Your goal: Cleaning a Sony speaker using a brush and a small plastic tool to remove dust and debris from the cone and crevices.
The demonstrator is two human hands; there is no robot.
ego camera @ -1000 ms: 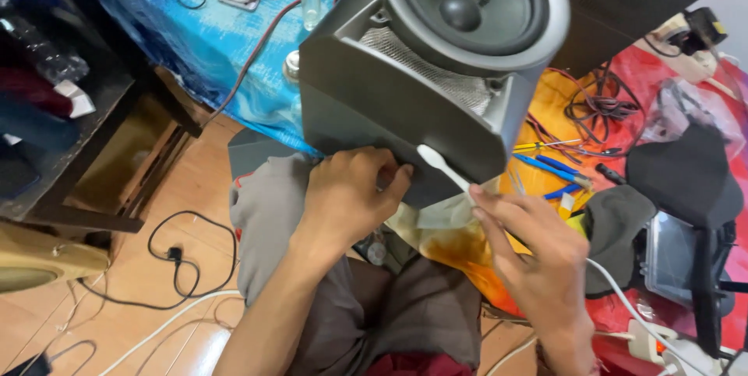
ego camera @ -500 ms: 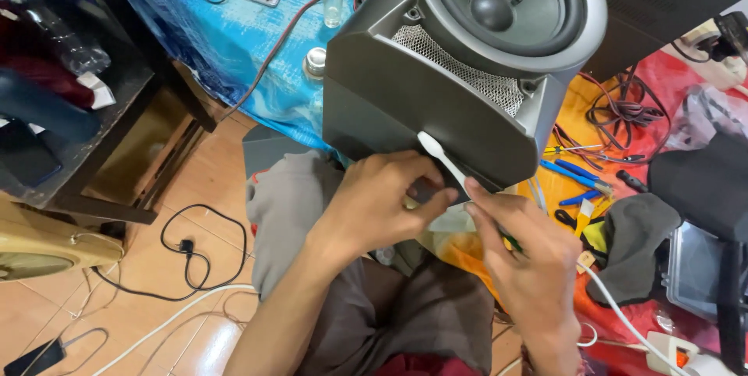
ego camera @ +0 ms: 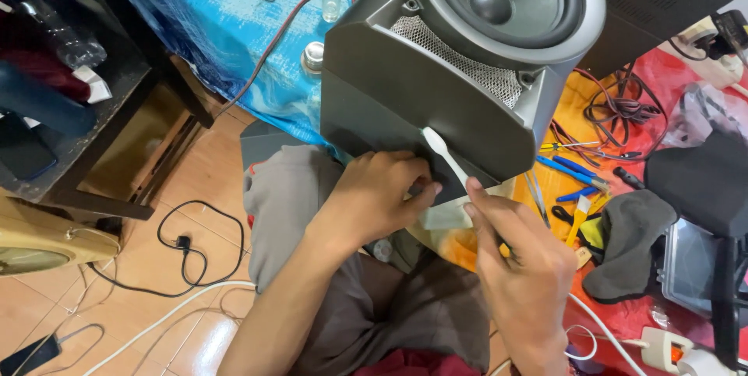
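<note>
On lap: tilted grey speaker [ego camera: 436, 103], round black cone, mesh grille.

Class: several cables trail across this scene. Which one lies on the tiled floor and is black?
The thin black cable looping over the orange tiles at left; the red cable crosses the blue cloth, and the white cable is pale.

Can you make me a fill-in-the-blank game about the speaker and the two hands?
1. The right hand holds a white ____.
2. The left hand presses on the grey ____.
3. The table behind is covered by a ____ cloth.
4. A black cable lies on the ____.

Missing words: toothbrush; speaker; blue; floor.
</note>
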